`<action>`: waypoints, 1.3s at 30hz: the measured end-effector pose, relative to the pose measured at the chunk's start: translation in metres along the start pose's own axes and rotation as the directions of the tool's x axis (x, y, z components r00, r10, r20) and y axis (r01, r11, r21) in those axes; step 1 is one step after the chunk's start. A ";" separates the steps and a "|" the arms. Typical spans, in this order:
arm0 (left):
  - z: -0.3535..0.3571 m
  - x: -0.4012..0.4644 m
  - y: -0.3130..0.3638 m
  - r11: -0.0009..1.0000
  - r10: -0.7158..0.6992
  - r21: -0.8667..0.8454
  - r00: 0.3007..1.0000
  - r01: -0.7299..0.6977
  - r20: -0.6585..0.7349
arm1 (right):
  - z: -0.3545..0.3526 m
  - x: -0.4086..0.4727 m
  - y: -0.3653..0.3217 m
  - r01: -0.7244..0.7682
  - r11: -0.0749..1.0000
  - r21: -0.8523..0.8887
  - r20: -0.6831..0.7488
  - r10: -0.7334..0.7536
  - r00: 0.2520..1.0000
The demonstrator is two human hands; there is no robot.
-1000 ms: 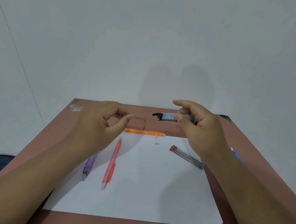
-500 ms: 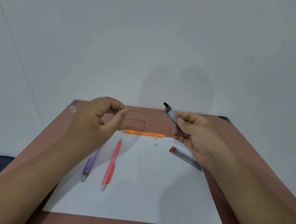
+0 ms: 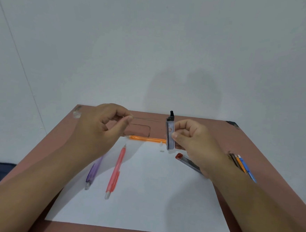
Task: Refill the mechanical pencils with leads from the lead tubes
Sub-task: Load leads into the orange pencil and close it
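A reddish-brown table (image 3: 211,130) meets a plain grey wall (image 3: 153,43); white paper (image 3: 143,196) fills the lower centre. The left hand (image 3: 100,130) pinches thin leads (image 3: 144,119) (barely visible); the right hand (image 3: 195,142) pinches an upright lead tube (image 3: 170,133).

Bare paper (image 3: 142,205) lies open toward the desk's (image 3: 255,141) near edge. Toward the far edge, the orange pencil (image 3: 147,139) lies crosswise; red pencil (image 3: 115,173) and purple pencil (image 3: 93,171) block the left, a tube (image 3: 189,161) the right.
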State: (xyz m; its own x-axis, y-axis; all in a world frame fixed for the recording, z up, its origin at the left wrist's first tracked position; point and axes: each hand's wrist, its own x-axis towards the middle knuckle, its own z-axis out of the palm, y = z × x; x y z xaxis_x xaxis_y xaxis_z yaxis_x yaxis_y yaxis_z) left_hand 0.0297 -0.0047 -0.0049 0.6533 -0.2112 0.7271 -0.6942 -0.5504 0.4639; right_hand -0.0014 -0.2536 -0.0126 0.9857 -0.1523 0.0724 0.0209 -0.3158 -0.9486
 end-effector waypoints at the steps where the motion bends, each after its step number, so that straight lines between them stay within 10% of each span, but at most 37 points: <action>1: 0.000 0.001 -0.003 1.000 -0.001 0.015 0.999 0.000 0.037 | 0.000 0.000 0.000 -0.001 1.000 -0.004 -0.001 0.001 1.000; 15: 0.014 -0.003 -0.016 0.973 -0.194 -0.071 0.948 0.218 0.252 | -0.002 -0.002 -0.002 0.049 0.996 -0.074 0.001 -0.049 0.999; 39: 0.008 -0.002 -0.003 0.877 -0.353 -0.310 0.930 0.366 0.100 | -0.003 -0.003 -0.004 0.064 0.996 -0.068 0.026 -0.062 0.998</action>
State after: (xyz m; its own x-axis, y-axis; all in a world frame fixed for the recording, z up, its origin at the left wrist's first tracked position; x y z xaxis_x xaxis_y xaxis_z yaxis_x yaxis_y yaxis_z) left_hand 0.0328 -0.0092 -0.0114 0.8830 -0.0835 0.4619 -0.4636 -0.3099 0.8301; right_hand -0.0046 -0.2547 -0.0085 0.9865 -0.1079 0.1235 0.0726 -0.3880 -0.9188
